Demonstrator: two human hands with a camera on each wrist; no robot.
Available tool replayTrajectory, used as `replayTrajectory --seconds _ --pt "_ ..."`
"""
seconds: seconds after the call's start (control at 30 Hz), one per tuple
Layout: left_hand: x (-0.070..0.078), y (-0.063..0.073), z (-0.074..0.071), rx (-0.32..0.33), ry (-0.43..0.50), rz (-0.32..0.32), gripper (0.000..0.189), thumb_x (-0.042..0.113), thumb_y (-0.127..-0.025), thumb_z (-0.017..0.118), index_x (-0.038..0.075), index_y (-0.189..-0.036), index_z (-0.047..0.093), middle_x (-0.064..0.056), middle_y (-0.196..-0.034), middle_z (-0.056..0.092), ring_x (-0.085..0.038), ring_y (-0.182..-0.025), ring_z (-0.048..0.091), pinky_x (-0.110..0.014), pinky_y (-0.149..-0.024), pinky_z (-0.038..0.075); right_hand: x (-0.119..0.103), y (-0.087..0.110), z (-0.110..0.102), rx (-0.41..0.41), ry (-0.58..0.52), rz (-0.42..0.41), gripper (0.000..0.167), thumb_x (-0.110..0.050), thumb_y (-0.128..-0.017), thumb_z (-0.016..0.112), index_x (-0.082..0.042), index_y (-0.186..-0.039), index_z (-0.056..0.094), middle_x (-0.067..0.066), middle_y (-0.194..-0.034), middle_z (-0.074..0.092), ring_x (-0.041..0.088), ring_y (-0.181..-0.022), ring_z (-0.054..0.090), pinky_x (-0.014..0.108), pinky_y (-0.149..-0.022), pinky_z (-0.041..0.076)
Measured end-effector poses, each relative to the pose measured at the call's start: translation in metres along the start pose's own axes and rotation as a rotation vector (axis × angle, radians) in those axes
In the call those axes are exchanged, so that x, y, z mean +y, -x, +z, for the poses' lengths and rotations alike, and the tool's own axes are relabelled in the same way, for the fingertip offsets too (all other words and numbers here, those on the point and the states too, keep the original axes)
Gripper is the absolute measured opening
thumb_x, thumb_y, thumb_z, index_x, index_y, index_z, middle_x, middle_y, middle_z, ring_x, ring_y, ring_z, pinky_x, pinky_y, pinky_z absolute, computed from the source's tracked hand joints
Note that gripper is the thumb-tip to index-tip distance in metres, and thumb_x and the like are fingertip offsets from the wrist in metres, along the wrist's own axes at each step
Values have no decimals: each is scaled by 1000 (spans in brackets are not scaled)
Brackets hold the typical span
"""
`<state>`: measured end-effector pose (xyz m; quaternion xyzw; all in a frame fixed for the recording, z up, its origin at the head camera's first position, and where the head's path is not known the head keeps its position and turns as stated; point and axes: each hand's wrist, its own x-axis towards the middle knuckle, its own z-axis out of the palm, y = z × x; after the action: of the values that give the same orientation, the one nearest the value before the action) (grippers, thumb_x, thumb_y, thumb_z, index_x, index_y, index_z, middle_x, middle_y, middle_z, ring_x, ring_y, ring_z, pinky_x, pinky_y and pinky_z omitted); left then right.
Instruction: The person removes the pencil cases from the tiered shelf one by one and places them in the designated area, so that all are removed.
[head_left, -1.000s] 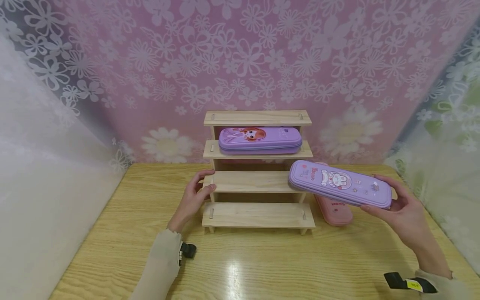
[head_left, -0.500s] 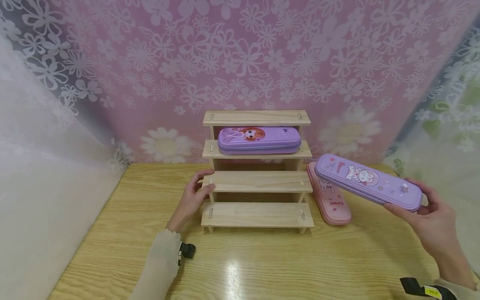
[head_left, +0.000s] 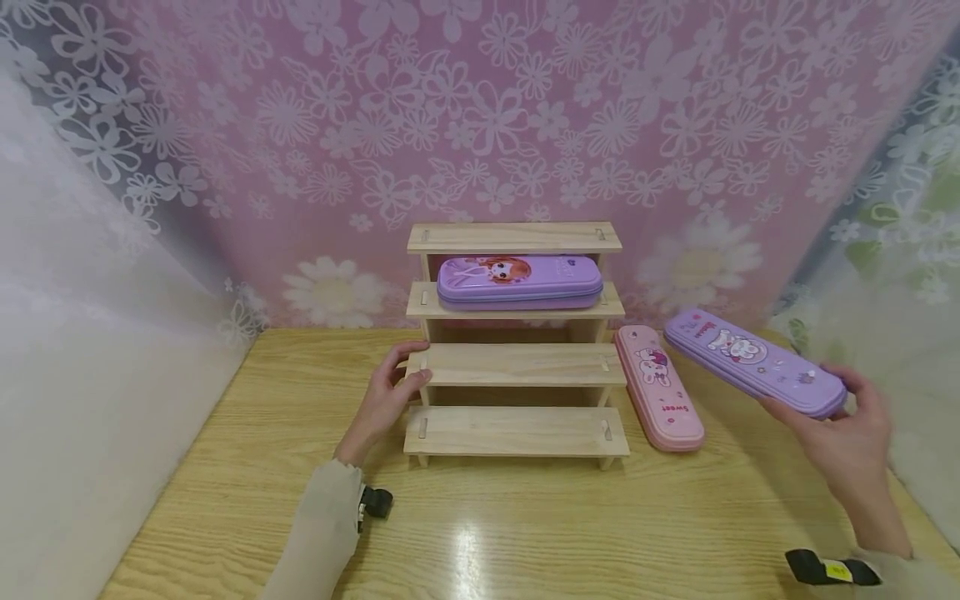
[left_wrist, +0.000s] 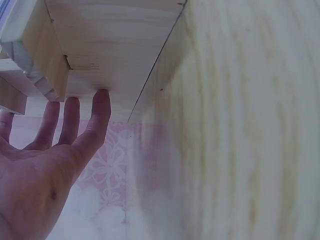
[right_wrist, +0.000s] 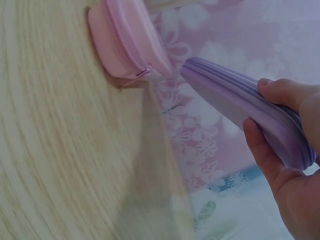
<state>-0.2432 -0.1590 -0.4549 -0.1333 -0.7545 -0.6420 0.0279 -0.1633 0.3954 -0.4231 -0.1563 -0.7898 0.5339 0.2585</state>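
Holding a purple rabbit case [head_left: 757, 364] above the table [head_left: 480, 508], the right hand [head_left: 847, 442] pinches its near end, thumb and fingers on opposite sides. The left hand [head_left: 386, 406] grips a shelf end on the wooden rack [head_left: 517, 364], thumb at the front edge.

Looks part-way: the girl case [head_left: 517, 283] lies lengthwise on the second shelf down, up and right of the left hand, and reads as done. Two are off the rack: the held one, not yet set down, and the pink case [head_left: 660, 389], flat on the table between rack and right hand. Those two seem to be what's left.

Held case: long, rounded ends, ridged sides, rabbit print facing up, red lettering toward the end away from the hand, too small to read. Looks closed, though part is covered by the hand.
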Motion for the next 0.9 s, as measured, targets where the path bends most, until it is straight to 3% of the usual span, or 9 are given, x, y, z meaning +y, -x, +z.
replayTrajectory --seconds 0.07,0.2,0.3,0.47,0.53,0.63,0.73,0.83,0.9 --pt "-1 0 0 2 3 -5 41 16 -101 62 16 -141 55 -11 -145 51 -27 -114 59 -35 -82 60 4 -3 3 17 94 4 72 2 -76 87 -31 -128 49 -22 -122 34 -8 -81 54 5 -58 47" --pt "-1 -1 0 0 11 -7 40 17 -101 62 17 -141 55 -10 -145 52 -28 -115 58 -38 -82 60 12 -9 6 42 147 28 72 -6 -75 90 -32 -126 46 -24 -118 30 -7 -99 43 1 -75 41" --pt "-2 -1 0 1 11 -9 40 17 -101 62 17 -141 55 -10 -145 52 -29 -115 58 -38 -82 60 18 -14 8 42 227 21 73 -14 -74 91 -23 -132 47 -23 -118 28 -8 -107 32 6 -86 31" --pt "-3 -1 0 5 1 -11 40 17 -101 62 17 -141 55 -9 -146 52 -29 -115 58 -38 -82 60 28 -21 8 28 356 -4 82 -23 -75 91 -6 -139 43 2 -132 35 -2 -110 22 25 -86 26" --pt "-3 -1 1 5 -1 -10 40 17 -101 62 16 -141 55 -9 -146 52 -29 -116 58 -38 -82 60 32 -22 7 11 364 -9 82 -25 -75 90 -3 -138 42 11 -134 36 0 -108 25 24 -84 27" --pt "-3 -2 1 4 0 -4 41 16 -101 62 16 -141 54 -9 -147 52 -28 -115 58 -37 -82 60 37 -23 3 -65 346 -35 79 -27 -81 87 0 -139 40 11 -129 41 -1 -103 34 15 -79 33" --pt "-4 -2 1 2 2 0 41 16 -101 62 16 -141 55 -8 -147 52 -27 -115 58 -36 -82 60 42 -19 -4 -189 290 -70 68 -24 -90 79 -3 -142 41 -4 -121 42 -9 -91 41 6 -68 42" --pt "-5 -2 1 5 -1 -1 40 16 -101 62 17 -141 55 -8 -146 52 -26 -114 58 -36 -81 60 47 -15 -11 -307 216 -85 55 -16 -96 72 -17 -144 45 -17 -115 39 -13 -88 47 7 -65 48" --pt "-5 -2 1 6 -2 -3 40 16 -101 62 17 -141 55 -9 -145 52 -27 -113 58 -36 -81 60 51 -12 -14 -361 178 -86 55 -10 -96 71 -24 -143 47 -22 -114 40 -15 -88 51 8 -66 49"
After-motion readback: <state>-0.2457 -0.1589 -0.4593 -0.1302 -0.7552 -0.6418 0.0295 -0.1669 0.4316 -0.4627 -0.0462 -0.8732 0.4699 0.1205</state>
